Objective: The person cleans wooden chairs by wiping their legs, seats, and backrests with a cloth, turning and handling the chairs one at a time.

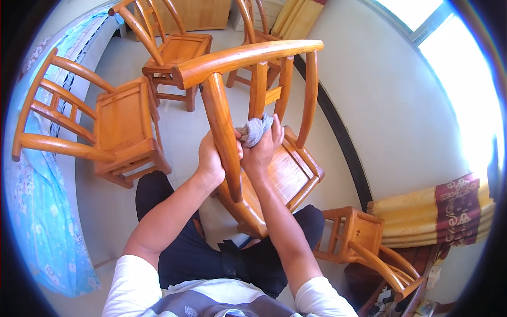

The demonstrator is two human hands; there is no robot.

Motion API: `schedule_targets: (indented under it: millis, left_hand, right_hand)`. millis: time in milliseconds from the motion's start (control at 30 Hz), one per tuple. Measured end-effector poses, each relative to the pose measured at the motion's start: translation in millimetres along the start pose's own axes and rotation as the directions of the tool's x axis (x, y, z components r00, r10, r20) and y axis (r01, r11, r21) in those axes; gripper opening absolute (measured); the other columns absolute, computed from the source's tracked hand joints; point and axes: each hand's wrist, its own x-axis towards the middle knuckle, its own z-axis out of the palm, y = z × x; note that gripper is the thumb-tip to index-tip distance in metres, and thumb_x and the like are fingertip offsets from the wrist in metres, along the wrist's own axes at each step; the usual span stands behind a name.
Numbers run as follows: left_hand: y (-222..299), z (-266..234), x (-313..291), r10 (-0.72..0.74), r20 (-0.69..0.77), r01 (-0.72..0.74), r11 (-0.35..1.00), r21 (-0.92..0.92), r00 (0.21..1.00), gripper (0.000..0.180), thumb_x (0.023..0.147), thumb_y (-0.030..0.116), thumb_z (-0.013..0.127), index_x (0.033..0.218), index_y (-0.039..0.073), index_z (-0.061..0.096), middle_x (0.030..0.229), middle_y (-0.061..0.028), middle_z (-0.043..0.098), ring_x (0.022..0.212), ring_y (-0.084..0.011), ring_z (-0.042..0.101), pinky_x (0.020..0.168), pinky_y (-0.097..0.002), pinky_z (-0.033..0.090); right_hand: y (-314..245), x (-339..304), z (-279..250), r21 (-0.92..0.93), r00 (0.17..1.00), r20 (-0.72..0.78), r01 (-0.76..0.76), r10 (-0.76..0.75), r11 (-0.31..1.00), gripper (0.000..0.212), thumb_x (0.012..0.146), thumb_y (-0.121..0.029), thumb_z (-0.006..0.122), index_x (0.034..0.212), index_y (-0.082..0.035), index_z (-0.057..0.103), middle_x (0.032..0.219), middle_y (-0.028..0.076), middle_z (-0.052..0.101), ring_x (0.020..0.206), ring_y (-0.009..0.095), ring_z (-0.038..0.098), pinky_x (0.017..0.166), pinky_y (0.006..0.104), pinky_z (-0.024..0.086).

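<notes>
A wooden chair (pixel 248 55) with a glossy orange-brown finish stands right in front of me, between my knees. My left hand (pixel 212 158) is wrapped round its left back post, fingers curled behind the wood. Inside the backrest, my right hand (pixel 264 148) presses a bunched grey cloth (pixel 252 131) near the lower part of the middle slat (pixel 258 90). Some of its fingers stick up beside the cloth. Below my right forearm lies the chair's framed seat panel (pixel 288 171).
Similar chairs stand around: one at left (pixel 122 116), one at far left (pixel 182 50), another behind (pixel 259 37), one at lower right (pixel 354 235). Blue fabric (pixel 42 211) hangs at left. A yellow and maroon curtain (pixel 422 214) hangs at right beside a white wall (pixel 380 95).
</notes>
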Motion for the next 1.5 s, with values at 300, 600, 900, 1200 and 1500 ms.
schedule_targets:
  millis: [300,600,900,1200,1500]
  left_hand:
    - [0.7,2.3,-0.6,-0.010,0.030,0.010,1.000,-0.010,0.999,0.043,0.097,0.038,0.041,0.095,-0.001,0.059,0.069,-0.0124,0.059,0.063,-0.0228,0.057,0.064,-0.0330,0.049]
    - [0.6,0.4,-0.6,0.010,0.030,-0.010,1.000,-0.008,0.999,0.039,0.097,0.034,0.042,0.093,0.000,0.060,0.067,-0.0125,0.058,0.062,-0.0231,0.057,0.063,-0.0333,0.050]
    - [1.5,1.4,-2.5,-0.006,0.007,0.006,1.000,-0.008,1.000,0.039,0.096,0.034,0.043,0.092,-0.001,0.059,0.067,-0.0116,0.058,0.062,-0.0227,0.057,0.062,-0.0320,0.049]
    - [1.4,4.4,0.0,-0.013,-0.005,0.013,1.000,0.016,1.000,0.042,0.097,0.036,0.040,0.092,-0.001,0.058,0.067,-0.0106,0.057,0.063,-0.0211,0.057,0.061,-0.0314,0.048]
    - [4.4,4.2,-2.6,0.002,-0.021,-0.002,0.999,0.033,1.000,0.042,0.097,0.036,0.041,0.093,-0.001,0.059,0.067,-0.0107,0.058,0.062,-0.0217,0.057,0.062,-0.0319,0.049]
  right_hand:
    - [1.5,25.0,4.2,0.149,0.998,0.011,-0.064,0.063,0.987,0.037,0.073,-0.018,0.077,0.104,-0.005,0.062,0.098,0.013,0.062,0.102,0.035,0.057,0.110,0.0550,0.026]
    - [18.1,0.7,8.3,0.039,0.999,0.014,0.044,-0.044,0.998,0.039,0.073,-0.020,0.076,0.108,-0.010,0.063,0.114,0.010,0.059,0.123,0.032,0.048,0.111,0.0603,0.020]
    - [11.9,-39.1,-0.1,0.231,0.981,0.021,-0.191,0.192,0.954,0.058,0.074,-0.013,0.075,0.125,-0.001,0.051,0.126,0.019,0.051,0.127,0.039,0.041,0.108,0.0482,0.030]
    - [40.1,-59.5,20.8,0.623,0.797,0.276,-0.574,0.537,0.531,0.043,0.086,-0.010,0.073,0.121,-0.003,0.050,0.109,0.003,0.057,0.097,0.012,0.057,0.083,0.0261,0.048]
    - [17.6,-45.6,29.6,0.552,0.731,0.271,-0.650,0.626,0.521,0.043,0.081,-0.023,0.079,0.110,-0.001,0.056,0.097,0.006,0.061,0.092,0.017,0.059,0.084,0.0324,0.047]
